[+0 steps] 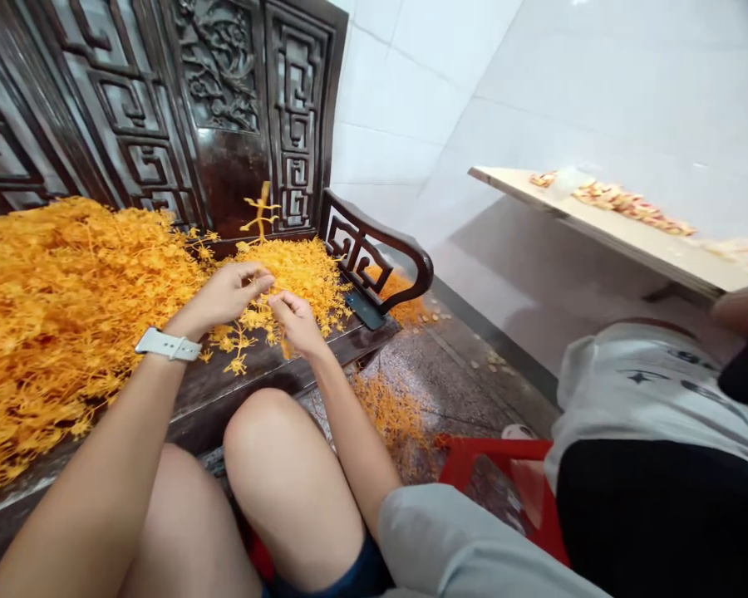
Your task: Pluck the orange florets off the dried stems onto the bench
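My left hand (237, 292), with a pale watch (168, 344) at the wrist, is closed in a pinch above a dark wooden bench. My right hand (296, 322) pinches close beside it, fingertips almost meeting. Both seem to grip a small yellow-orange plastic sprig, mostly hidden by the fingers. Just behind the hands lies a smaller heap of yellow-orange sprigs (312, 270). A thicker branched yellow stalk (262, 212) stands upright out of it. To the left a large heap of the same sprigs (68, 307) covers the bench seat.
A dark phone (365, 310) lies by the carved armrest (420, 270). More orange sprigs (392, 411) are scattered on the floor near a red stool (499, 448). At right, another person (654, 390) sits by a wooden board (636, 237) bearing small reddish-yellow pieces.
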`<state>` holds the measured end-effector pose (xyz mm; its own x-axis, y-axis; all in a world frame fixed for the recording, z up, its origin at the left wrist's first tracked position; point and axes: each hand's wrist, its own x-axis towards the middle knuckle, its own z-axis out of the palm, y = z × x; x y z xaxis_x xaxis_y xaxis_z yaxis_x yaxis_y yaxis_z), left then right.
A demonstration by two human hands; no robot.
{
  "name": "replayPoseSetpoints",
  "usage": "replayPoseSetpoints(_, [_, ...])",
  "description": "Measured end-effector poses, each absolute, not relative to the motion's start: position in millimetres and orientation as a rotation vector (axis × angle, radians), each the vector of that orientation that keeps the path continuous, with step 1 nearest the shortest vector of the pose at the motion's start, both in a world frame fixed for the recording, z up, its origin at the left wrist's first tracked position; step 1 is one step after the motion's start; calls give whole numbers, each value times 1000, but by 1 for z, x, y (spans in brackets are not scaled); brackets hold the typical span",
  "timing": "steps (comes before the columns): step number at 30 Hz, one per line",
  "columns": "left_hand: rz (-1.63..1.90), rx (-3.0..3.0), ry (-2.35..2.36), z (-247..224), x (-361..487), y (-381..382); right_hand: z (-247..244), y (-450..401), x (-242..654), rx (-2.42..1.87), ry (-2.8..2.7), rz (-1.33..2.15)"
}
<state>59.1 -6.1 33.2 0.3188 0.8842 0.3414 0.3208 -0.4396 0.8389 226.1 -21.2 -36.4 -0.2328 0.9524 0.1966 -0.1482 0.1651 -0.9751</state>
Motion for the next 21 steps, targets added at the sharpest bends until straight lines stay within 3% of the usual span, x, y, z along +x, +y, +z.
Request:
replayPoseSetpoints(12, [522, 2092, 1105, 21, 12, -25, -34, -26, 218, -918, -1431, 1006])
replayPoseSetpoints(17, [721, 2150, 1233, 18, 0, -23, 4, -71, 206, -778, -1686, 912])
replayPoseSetpoints(21, [955, 2024, 1537, 2, -18, -7, 54, -120, 220, -170, -1945, 1262])
